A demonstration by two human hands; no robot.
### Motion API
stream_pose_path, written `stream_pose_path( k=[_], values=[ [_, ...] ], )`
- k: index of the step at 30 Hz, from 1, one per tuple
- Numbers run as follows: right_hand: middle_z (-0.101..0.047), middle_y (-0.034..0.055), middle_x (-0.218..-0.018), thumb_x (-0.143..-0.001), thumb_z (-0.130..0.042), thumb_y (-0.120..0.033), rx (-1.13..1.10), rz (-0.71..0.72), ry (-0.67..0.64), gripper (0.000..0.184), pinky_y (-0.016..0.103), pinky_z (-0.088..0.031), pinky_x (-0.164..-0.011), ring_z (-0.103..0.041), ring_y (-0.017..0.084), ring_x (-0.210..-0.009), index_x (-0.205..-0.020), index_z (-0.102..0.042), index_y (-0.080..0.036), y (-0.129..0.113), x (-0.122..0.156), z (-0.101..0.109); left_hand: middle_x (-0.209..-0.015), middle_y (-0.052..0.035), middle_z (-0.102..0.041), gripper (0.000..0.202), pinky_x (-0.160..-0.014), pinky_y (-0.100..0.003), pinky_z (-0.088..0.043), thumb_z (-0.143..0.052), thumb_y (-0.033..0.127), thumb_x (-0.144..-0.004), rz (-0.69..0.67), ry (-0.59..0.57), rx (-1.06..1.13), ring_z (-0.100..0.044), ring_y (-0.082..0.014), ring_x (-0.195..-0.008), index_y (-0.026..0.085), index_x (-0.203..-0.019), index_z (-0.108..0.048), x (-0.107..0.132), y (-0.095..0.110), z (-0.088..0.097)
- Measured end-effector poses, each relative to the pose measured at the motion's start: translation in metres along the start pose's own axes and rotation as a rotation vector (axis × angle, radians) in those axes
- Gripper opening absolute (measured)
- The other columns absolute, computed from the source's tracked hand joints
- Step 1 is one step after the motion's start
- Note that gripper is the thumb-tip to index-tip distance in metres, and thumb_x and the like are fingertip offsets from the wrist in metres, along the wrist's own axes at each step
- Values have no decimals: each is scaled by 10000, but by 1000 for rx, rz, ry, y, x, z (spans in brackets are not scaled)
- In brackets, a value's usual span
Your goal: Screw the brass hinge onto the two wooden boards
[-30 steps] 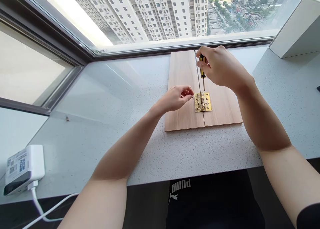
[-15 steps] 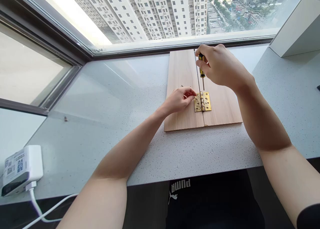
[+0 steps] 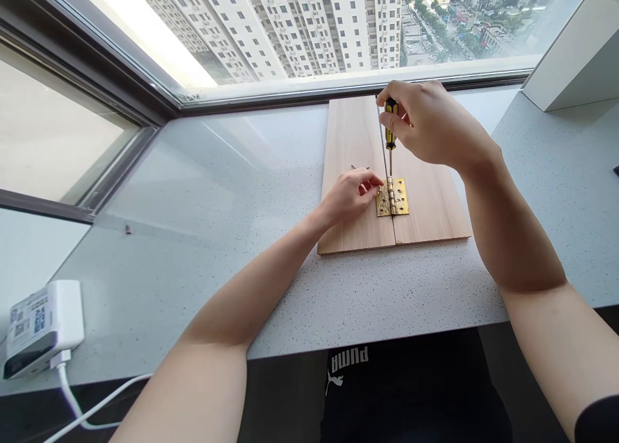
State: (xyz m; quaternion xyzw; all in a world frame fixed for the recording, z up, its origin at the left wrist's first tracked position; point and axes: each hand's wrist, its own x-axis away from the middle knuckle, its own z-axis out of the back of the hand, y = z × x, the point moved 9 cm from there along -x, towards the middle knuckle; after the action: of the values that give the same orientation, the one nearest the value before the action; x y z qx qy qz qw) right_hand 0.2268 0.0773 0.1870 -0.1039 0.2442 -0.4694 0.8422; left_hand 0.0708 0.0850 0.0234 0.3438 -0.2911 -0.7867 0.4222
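My right hand [image 3: 420, 117] is closed round the yellow and black handle of a screwdriver [image 3: 391, 133], its shaft pointing down. The tip ends just above the top of a brass-coloured hinge [image 3: 399, 195]. That hinge lies opened flat across the seam between two wooden boards [image 3: 351, 133]. My left hand [image 3: 355, 193] rests over the left board, thumb and fingers pinched together at the hinge's upper left corner. What sits between those fingertips is too small to make out. Small dark pieces, probably screws [image 3: 360, 167], lie on the board just behind that hand.
The boards lie on a speckled white counter [image 3: 193, 249] beside a window. On the left stands a white device [image 3: 68, 314] with a white cable [image 3: 91, 411] plugged in. A white box-like block [image 3: 575, 56] is at the back right. A small brown bit [image 3: 127, 229] lies on the left counter.
The screwdriver's tip has shifted slightly left, towards the hinge's knuckle. My left fingertips have moved a little to the right over the hinge corner. The boards look nearly unmoved.
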Motion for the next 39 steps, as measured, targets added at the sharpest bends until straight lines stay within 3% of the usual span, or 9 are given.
stream_pose_path(
  k=[6, 9, 15, 20, 26, 31, 39],
  values=[
    [-888, 102, -1162, -1194, -636, -466, 24, 5, -14, 190, 469, -524, -878, -775, 387, -1175, -1211, -775, -338, -3, 0, -1, -1018, -81, -859, 118, -811, -385, -681, -816, 145, -965, -26, 26, 0, -777, -220, -880, 234, -1023, -868, 1, -3, 1],
    [-886, 87, -1095, -1190, -625, -474, 23, 29, 17, 189, 474, -532, -861, -774, 374, -1113, -1190, -767, -349, -1, -1, -1, -1014, -73, -856, 124, -828, -388, -685, -784, 155, -996, -30, -16, -26, -783, -217, -897, 229, -1080, -836, 2, -3, -2],
    [-868, 73, -1011, -1183, -679, -398, -45, 40, 44, 106, 459, -532, -917, -780, 359, -1131, -1142, -741, -321, 2, -1, 2, -973, -17, -830, 356, -757, -322, -646, -805, 123, -973, 47, -37, 28, -729, -162, -787, 253, -1274, -667, 4, -11, -2],
    [-877, 58, -1058, -1173, -696, -368, -50, 87, -1, 83, 430, -537, -911, -783, 322, -1091, -1183, -762, -319, -6, -2, -7, -959, 6, -818, 381, -728, -303, -599, -799, 132, -952, 26, -32, 72, -694, -146, -757, 257, -1252, -600, 2, -11, -4],
    [-916, 71, -1204, -1166, -677, -352, -58, 143, -43, 180, 439, -558, -929, -792, 320, -1085, -1288, -808, -331, -10, -5, -20, -957, 11, -822, 362, -670, -279, -549, -809, 148, -951, 15, -35, 106, -649, -122, -683, 256, -1220, -592, -1, -12, -6],
    [-918, 66, -1200, -1157, -668, -288, -47, 171, -27, 189, 436, -543, -917, -800, 311, -1058, -1279, -808, -325, -9, -4, -19, -940, 15, -816, 366, -697, -278, -561, -825, 140, -939, 16, -34, 106, -671, -133, -718, 257, -1205, -603, -2, -13, -7],
    [-905, 58, -1149, -1159, -653, -311, -58, 173, -33, 171, 424, -508, -853, -788, 298, -1025, -1252, -796, -324, -9, -3, -17, -924, 16, -806, 352, -697, -282, -571, -846, 136, -932, 32, -32, 106, -682, -138, -719, 257, -1177, -624, -2, -13, -6]
  ],
)
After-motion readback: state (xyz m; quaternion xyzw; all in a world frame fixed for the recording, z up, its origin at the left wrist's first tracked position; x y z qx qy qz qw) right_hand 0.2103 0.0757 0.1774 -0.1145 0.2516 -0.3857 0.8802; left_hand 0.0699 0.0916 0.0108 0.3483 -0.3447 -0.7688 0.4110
